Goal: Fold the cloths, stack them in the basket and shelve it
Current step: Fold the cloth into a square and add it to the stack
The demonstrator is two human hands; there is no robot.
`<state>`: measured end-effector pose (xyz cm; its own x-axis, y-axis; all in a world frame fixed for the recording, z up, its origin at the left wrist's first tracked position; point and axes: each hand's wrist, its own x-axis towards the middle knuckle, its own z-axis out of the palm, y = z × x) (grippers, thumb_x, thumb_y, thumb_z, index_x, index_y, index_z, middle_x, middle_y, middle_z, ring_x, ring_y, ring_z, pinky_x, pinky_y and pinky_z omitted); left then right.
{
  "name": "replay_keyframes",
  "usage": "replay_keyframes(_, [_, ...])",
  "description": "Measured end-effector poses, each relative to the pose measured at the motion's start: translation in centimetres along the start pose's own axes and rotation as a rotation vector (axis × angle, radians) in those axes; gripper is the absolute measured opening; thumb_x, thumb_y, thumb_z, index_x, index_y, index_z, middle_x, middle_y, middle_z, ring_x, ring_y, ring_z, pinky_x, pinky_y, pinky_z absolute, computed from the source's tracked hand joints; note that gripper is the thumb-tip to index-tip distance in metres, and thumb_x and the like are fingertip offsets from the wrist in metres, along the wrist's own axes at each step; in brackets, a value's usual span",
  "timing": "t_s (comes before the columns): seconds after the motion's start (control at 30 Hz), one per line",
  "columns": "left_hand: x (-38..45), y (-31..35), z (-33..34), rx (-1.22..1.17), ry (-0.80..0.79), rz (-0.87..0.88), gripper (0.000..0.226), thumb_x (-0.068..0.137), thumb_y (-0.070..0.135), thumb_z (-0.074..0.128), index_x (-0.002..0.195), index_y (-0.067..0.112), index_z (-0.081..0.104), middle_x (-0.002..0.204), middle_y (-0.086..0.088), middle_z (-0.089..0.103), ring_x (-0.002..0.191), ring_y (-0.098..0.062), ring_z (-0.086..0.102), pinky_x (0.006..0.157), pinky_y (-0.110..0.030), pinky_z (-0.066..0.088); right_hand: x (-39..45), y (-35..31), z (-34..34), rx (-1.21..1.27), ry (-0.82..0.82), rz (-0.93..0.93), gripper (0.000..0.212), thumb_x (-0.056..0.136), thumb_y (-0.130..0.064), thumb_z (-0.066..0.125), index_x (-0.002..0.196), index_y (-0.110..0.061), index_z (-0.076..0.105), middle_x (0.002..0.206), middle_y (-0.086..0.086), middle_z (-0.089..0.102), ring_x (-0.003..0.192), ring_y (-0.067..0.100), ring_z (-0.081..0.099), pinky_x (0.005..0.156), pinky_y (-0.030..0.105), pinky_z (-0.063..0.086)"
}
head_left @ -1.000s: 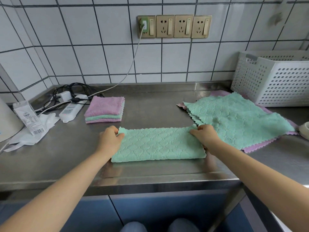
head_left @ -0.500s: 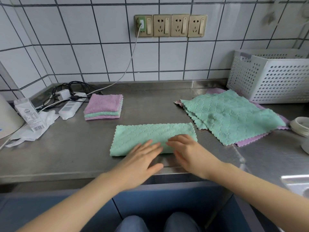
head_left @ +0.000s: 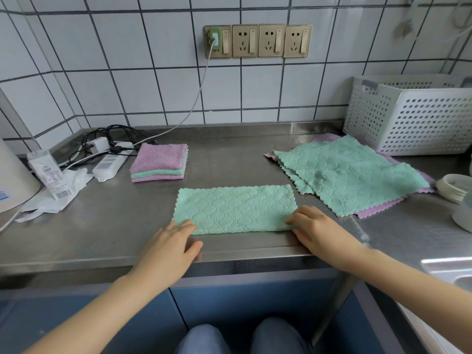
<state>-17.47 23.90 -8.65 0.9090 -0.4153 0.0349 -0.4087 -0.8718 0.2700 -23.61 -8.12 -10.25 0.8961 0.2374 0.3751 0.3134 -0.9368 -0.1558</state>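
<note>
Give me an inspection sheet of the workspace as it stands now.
Surface: steel counter, bare in front.
Job's things: half-folded green cloth at the front edge; folded stack, pink on top; unfolded cloths beside the white basket.
Clutter: carton, white gloves, round white lid.
Hands: left hand and right hand flat on the cloth's near corners.
Cables: power strip with tangled leads; white cable up to the wall sockets.
Surroundings: tiled wall.
</note>
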Motion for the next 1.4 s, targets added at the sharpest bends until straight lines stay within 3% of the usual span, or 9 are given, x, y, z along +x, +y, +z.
replay_keyframes(0.23, [0.0, 6.3, 0.9, -0.231, -0.063, 0.191, 0.060, 0.095, 0.039, 0.047, 0.149, 0.032, 0.021, 0.157, 0.014, 0.016, 0.145, -0.006, 0.002, 0.115, -0.028, 0.006, 1.0, -2.5, -1.6, -0.088, 0.051, -0.037, 0.009, 0.084, -0.016, 0.053, 0.082, -0.014, 0.062, 0.078, -0.001, 0.059, 0.073, 0.022, 0.053, 0.062, 0.038, 0.050])
replay_keyframes(0.57, [1.5, 8.1, 1.8, -0.233, -0.094, 0.348, 0.051, 0.093, 0.014, 0.045, 0.138, 0.038, 0.043, 0.152, 0.013, 0.029, 0.144, -0.012, 0.014, 0.117, -0.030, 0.012, 0.5, -7.3, -5.8, 0.378, -0.037, -0.090, 0.013, 0.092, -0.026, 0.060, 0.089, -0.019, 0.069, 0.085, -0.015, 0.065, 0.084, 0.003, 0.056, 0.077, 0.017, 0.045])
replay_keyframes(0.73, [1.7, 5.5, 0.0, -0.697, -0.283, 0.119, 0.025, 0.095, 0.000, 0.045, 0.099, 0.016, 0.064, 0.109, 0.001, 0.063, 0.104, -0.002, 0.060, 0.082, -0.011, 0.041, 0.6, -0.5, -3.3, 0.203, 0.011, 0.201, 0.037, 0.089, -0.013, 0.062, 0.125, -0.020, 0.055, 0.117, -0.005, 0.059, 0.104, 0.007, 0.057, 0.092, 0.034, 0.048])
replay_keyframes(0.87, [2.1, 4.1, 0.4, -0.673, -0.333, 0.207, 0.031, 0.097, -0.003, 0.042, 0.089, 0.018, 0.063, 0.071, 0.010, 0.072, 0.076, 0.002, 0.052, 0.070, -0.004, 0.045, 0.2, -1.2, -0.9, 0.314, -0.091, 0.074, 0.053, 0.085, -0.036, 0.060, 0.135, -0.026, 0.046, 0.126, -0.012, 0.049, 0.110, -0.001, 0.049, 0.094, 0.022, 0.043])
replay_keyframes(0.93, [2.0, 3.6, -0.2, -0.558, -0.341, 0.382, 0.039, 0.094, 0.002, 0.053, 0.122, 0.029, 0.057, 0.103, 0.037, 0.061, 0.121, 0.002, 0.043, 0.090, -0.002, 0.038, 0.6, -2.1, -0.2, 0.337, -0.033, -0.082, 0.041, 0.086, -0.034, 0.063, 0.126, -0.022, 0.059, 0.123, -0.008, 0.055, 0.114, 0.004, 0.052, 0.095, 0.019, 0.043])
replay_keyframes(1.07, [1.8, 0.8, 1.9, -0.355, -0.151, 0.597, 0.054, 0.087, 0.003, 0.064, 0.130, 0.035, 0.053, 0.137, 0.024, 0.047, 0.133, 0.009, 0.033, 0.115, -0.020, 0.023, 0.2, -2.2, 0.3, 0.400, -0.033, -0.281, 0.025, 0.089, -0.025, 0.066, 0.109, -0.012, 0.072, 0.112, -0.003, 0.070, 0.112, 0.008, 0.060, 0.093, 0.026, 0.050])
replay_keyframes(1.2, [0.3, 0.1, 2.3, -0.489, -0.010, 0.488, 0.049, 0.085, -0.006, 0.061, 0.119, 0.030, 0.065, 0.122, 0.028, 0.059, 0.119, 0.010, 0.049, 0.105, -0.017, 0.037, 0.1, -1.9, -0.4, 0.484, -0.099, -0.133, 0.033, 0.089, -0.033, 0.057, 0.085, -0.005, 0.073, 0.081, -0.002, 0.073, 0.072, 0.001, 0.063, 0.063, 0.024, 0.052])
replay_keyframes(1.27, [0.6, 1.0, 1.2, -0.623, 0.002, 0.376, 0.028, 0.089, 0.002, 0.060, 0.099, 0.024, 0.073, 0.091, 0.019, 0.072, 0.088, 0.004, 0.064, 0.079, -0.018, 0.050, 1.2, -2.2, -0.7, 0.583, -0.104, 0.059, 0.044, 0.080, -0.039, 0.051, 0.052, -0.005, 0.051, 0.047, -0.005, 0.045, 0.047, 0.004, 0.033, 0.044, 0.028, 0.031])
replay_keyframes(1.4, [5.2, 3.1, -0.5, -0.873, 0.038, -0.115, 0.028, 0.094, 0.026, 0.055, 0.084, 0.001, 0.061, 0.065, -0.006, 0.049, 0.047, -0.010, 0.051, 0.043, -0.027, 0.049, 6.6, -3.2, -0.2, 0.683, 0.013, 0.434, 0.051, 0.091, -0.040, 0.057, 0.054, -0.012, 0.034, 0.050, 0.000, 0.029, 0.047, 0.012, 0.025, 0.047, 0.030, 0.022])
